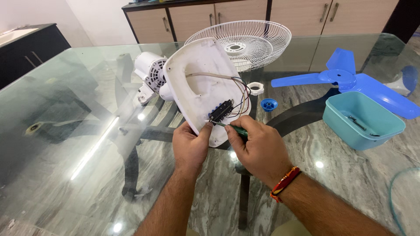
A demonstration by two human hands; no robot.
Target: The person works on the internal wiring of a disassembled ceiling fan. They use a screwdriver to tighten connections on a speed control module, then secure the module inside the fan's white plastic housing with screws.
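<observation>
On the glass counter (78, 131), our left hand (190, 146) grips the white fan base panel (197, 70) while our right hand (258, 150) holds a green screwdriver (234, 129) at its switch block (221, 110); blue blade (345, 78) and grille (249, 39) already lie detached.

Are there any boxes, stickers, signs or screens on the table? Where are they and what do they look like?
No stickers, signs or screens show.
Teal tub: right side of the glass table, open, rounded rectangle, small dark metal parts inside.
White fan base cover: centre, tilted up, held by the left hand; black switch block with coloured wires.
Right hand: holds a green-handled screwdriver at the switch block.
</observation>
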